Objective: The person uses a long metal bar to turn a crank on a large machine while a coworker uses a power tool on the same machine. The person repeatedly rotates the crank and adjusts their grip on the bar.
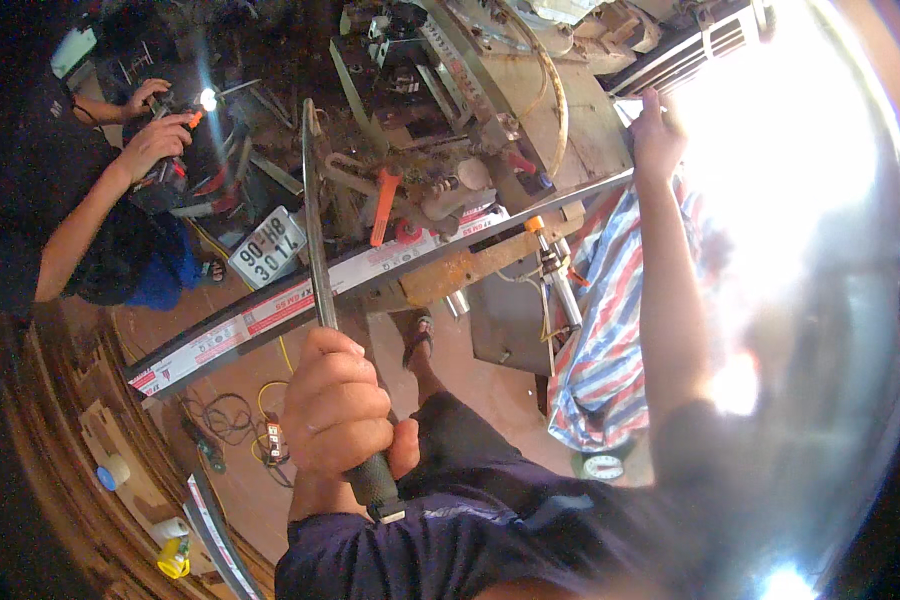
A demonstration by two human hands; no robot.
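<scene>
The left hand [340, 405] grasped a tool [318, 262], apparently readied; the right hand [657, 140], near the bench's [585, 145] right corner, showed no certain grip. Next called for: steady aim.

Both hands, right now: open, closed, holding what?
Left hand: closed, holding a long metal tool by its black handle.
Right hand: near the right end of the long strip; its grip cannot be told.

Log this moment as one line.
left hand: clenched around black-gripped metal tool | right hand: near right end of long strip, contact unclear | nearby: striped sheet
</scene>
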